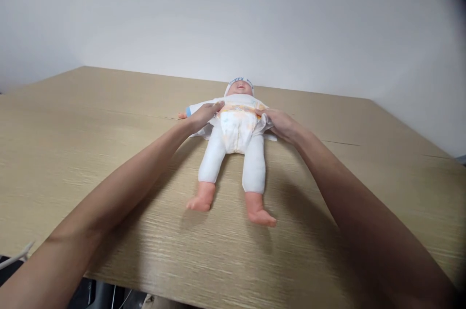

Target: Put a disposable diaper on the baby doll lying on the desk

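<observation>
A baby doll [254, 168] lies on its back, its feet toward me and its capped head at the far end. It has a white top, white cloth legs and pink feet. A white diaper [237, 129] with an orange waistband covers its lower body. At the left side of the waist, my left hand [207, 115] is closed on the diaper's edge, thumb on top. On the opposite side, my right hand [279, 122] pinches the diaper's edge near the waistband. The undersides of both hands' fingers are partly hidden by the diaper and the doll.
The doll rests on a wide wood-grain table [109, 120] that reaches back to a pale wall [233, 18]. A white cable [18, 256] shows at the near left edge. Dark objects lie below the table's front edge.
</observation>
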{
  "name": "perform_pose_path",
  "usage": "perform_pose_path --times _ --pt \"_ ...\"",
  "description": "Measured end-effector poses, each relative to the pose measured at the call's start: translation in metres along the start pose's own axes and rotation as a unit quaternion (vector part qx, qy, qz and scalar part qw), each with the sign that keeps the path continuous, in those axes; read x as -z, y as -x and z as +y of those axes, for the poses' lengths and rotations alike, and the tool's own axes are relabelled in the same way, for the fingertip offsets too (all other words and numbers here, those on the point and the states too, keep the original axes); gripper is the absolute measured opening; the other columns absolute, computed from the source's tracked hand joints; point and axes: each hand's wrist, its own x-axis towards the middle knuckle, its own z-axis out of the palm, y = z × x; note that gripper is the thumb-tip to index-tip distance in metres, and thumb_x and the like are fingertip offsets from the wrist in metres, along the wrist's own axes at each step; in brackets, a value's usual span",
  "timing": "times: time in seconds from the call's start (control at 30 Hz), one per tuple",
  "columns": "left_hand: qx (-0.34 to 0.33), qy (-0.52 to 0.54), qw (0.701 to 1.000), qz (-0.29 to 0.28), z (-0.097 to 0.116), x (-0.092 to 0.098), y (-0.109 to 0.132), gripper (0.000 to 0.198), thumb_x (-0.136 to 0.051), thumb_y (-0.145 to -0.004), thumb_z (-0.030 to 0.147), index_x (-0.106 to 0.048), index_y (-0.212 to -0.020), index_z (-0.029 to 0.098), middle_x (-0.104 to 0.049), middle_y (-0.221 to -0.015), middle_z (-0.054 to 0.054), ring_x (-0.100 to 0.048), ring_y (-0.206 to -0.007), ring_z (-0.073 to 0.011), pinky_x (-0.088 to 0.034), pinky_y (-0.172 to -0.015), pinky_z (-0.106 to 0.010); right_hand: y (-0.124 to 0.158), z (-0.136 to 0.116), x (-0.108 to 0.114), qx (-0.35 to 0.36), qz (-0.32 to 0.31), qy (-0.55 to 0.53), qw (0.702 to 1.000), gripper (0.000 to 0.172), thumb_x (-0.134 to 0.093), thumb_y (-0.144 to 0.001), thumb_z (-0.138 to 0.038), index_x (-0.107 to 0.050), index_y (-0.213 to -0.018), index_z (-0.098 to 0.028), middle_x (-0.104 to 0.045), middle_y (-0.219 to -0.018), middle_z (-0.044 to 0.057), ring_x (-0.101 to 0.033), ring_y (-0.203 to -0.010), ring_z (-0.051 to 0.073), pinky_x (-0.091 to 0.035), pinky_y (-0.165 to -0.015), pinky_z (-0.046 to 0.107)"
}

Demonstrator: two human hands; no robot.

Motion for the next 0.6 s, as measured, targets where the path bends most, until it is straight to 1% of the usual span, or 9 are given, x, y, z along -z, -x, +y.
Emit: perform_pose_path --times 0.07,0.17,0.27,0.37,0.43,0.5,0.57,0.6 --pt "0.007 -0.007 1.000 0.006 0.002 -0.001 0.007 0.058 -0.073 -0.094 0.074 -0.074 -0.094 0.016 -0.079 -0.094 -0.011 -0.070 -0.092 -0.0286 -0.050 -0.090 -0.039 0.005 0.001 0.001 -0.001 -0.013 -0.010 1.000 0.016 -0.072 -0.088 -0.038 -0.074 -0.087 -0.022 -0.085 -0.103 0.010 -0.076 -0.098 0.027 -0.063 -0.089 0.037" --pt "0.023 -0.023 0.999 0.001 0.007 -0.004 0.023 0.057 -0.072 -0.095 0.074 -0.071 -0.088 0.018 -0.075 -0.085 -0.008 -0.065 -0.081 -0.0244 -0.047 -0.081 -0.036 0.015 0.004 0.002 -0.001 -0.015 -0.009 1.000 0.020 -0.073 -0.088 -0.041 -0.075 -0.091 -0.021 -0.085 -0.107 0.010 -0.077 -0.100 0.027 -0.064 -0.090 0.038" --pt "0.026 -0.035 0.999 -0.010 0.015 -0.008 0.046 0.058 -0.071 -0.094 0.076 -0.065 -0.079 0.020 -0.068 -0.077 -0.005 -0.058 -0.072 -0.0212 -0.043 -0.073 -0.034 0.031 0.006 0.000 -0.009 -0.019 0.000 1.000 0.028 -0.077 -0.088 -0.048 -0.076 -0.090 -0.021 -0.085 -0.102 0.011 -0.078 -0.098 0.029 -0.066 -0.088 0.040" --pt "0.038 -0.068 0.997 0.007 0.025 -0.014 0.072 0.062 -0.067 -0.096 0.078 -0.061 -0.074 0.021 -0.064 -0.071 -0.004 -0.055 -0.068 -0.0204 -0.044 -0.072 -0.035 0.051 0.006 -0.003 -0.017 -0.027 -0.010 0.999 0.031 -0.081 -0.087 -0.052 -0.077 -0.089 -0.022 -0.084 -0.098 0.010 -0.079 -0.100 0.032 -0.067 -0.088 0.042" --pt "0.047 -0.103 0.993 0.022 0.031 -0.017 0.088 0.065 -0.064 -0.097 0.080 -0.058 -0.070 0.021 -0.060 -0.068 -0.004 -0.054 -0.068 -0.0207 -0.044 -0.073 -0.036 0.064 0.006 -0.004 -0.021 -0.055 -0.042 0.997 0.029 -0.086 -0.085 -0.050 -0.079 -0.092 -0.023 -0.084 -0.101 0.009 -0.079 -0.104 0.032 -0.067 -0.091 0.042" --pt "0.056 -0.127 0.990 0.027 0.037 -0.018 0.102 0.067 -0.062 -0.096 0.082 -0.056 -0.068 0.022 -0.056 -0.066 -0.003 -0.053 -0.067 -0.0213 -0.044 -0.072 -0.037 0.076 0.006 -0.004 -0.026 -0.098 -0.071 0.992 0.030 -0.090 -0.084 -0.049 -0.081 -0.096 -0.023 -0.084 -0.104 0.009 -0.078 -0.107 0.031 -0.066 -0.094 0.041" --pt "0.067 -0.140 0.988 0.019 0.039 -0.017 0.112 0.068 -0.061 -0.095 0.084 -0.056 -0.067 0.022 -0.054 -0.063 -0.003 -0.051 -0.066 -0.0214 -0.043 -0.071 -0.038 0.085 0.005 0.002 -0.029 -0.133 -0.066 0.989 0.034 -0.090 -0.087 -0.052 -0.082 -0.102 -0.023 -0.084 -0.108 0.009 -0.078 -0.108 0.029 -0.066 -0.093 0.039" --pt "0.071 -0.145 0.987 0.015 0.040 -0.016 0.115 0.069 -0.061 -0.095 0.085 -0.057 -0.067 0.022 -0.053 -0.063 -0.003 -0.050 -0.065 -0.0213 -0.042 -0.070 -0.038 0.088 0.004 0.007 -0.026 -0.142 -0.048 0.988 0.036 -0.089 -0.088 -0.054 -0.082 -0.106 -0.024 -0.084 -0.111 0.008 -0.079 -0.106 0.028 -0.065 -0.091 0.038"
